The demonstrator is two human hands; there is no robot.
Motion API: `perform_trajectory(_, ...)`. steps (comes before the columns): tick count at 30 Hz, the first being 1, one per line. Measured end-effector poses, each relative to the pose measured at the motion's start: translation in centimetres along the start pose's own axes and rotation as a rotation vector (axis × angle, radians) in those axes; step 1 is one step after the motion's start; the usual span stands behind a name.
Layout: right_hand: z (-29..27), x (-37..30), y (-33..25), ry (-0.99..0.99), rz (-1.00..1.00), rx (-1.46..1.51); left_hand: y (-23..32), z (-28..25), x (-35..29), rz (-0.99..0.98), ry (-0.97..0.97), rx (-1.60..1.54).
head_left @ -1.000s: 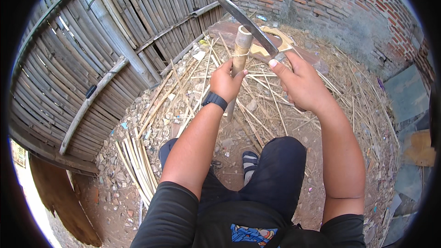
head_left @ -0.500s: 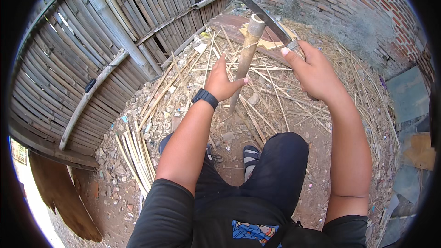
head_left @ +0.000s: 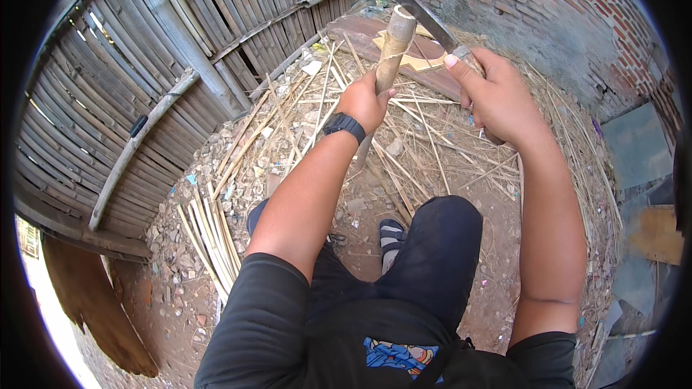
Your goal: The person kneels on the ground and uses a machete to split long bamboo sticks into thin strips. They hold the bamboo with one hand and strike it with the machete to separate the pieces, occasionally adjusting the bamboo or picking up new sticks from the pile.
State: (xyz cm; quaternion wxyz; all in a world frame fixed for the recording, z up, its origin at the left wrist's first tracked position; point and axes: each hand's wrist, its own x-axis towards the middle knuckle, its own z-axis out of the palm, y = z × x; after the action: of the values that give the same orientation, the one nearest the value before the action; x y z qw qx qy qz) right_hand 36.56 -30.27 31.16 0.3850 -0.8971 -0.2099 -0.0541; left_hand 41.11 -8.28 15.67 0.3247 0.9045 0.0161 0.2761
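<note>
An upright bamboo pole (head_left: 395, 47), hollow at its cut top, stands in front of me. My left hand (head_left: 365, 103), with a black watch on the wrist, is wrapped round it below the top; its lower part is mostly hidden behind the hand and forearm. My right hand (head_left: 497, 97) grips the handle of a machete (head_left: 425, 18), thumb along the handle. The long dark blade slants up to the left, just beside or across the pole's top rim; whether it touches I cannot tell.
Split bamboo strips (head_left: 425, 130) litter the rubble ground, with a bundle of strips (head_left: 209, 238) at my left. A brown patterned board (head_left: 360, 29) lies beyond the pole. A bamboo fence (head_left: 86, 115) rises at left, a brick wall (head_left: 533, 21) at far right. Grey sheets (head_left: 638, 144) lean at right.
My left hand has moved up and right and closed round the bamboo pole; before, it was open beside it. The machete and right hand have risen slightly.
</note>
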Motion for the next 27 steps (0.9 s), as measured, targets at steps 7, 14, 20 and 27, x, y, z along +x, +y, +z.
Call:
perform_trajectory(7,-0.7,-1.2,-1.7,0.044,-0.090,-0.011,2.3,-4.6,-0.2,-0.037,-0.072,0.029)
perform_trajectory(14,0.5,0.6,0.0,-0.110,0.072,-0.066,-5.3,-4.4,-5.8,-0.242,-0.280,0.130)
perform_trajectory(20,1.3,-0.5,-0.6,-0.132,0.101,0.130,-4.9,-0.4,-4.1,-0.080,-0.059,-0.035)
perform_trajectory(27,0.7,-0.1,0.3,0.047,-0.069,-0.018,-1.6,1.5,-0.3,-0.090,-0.015,0.066)
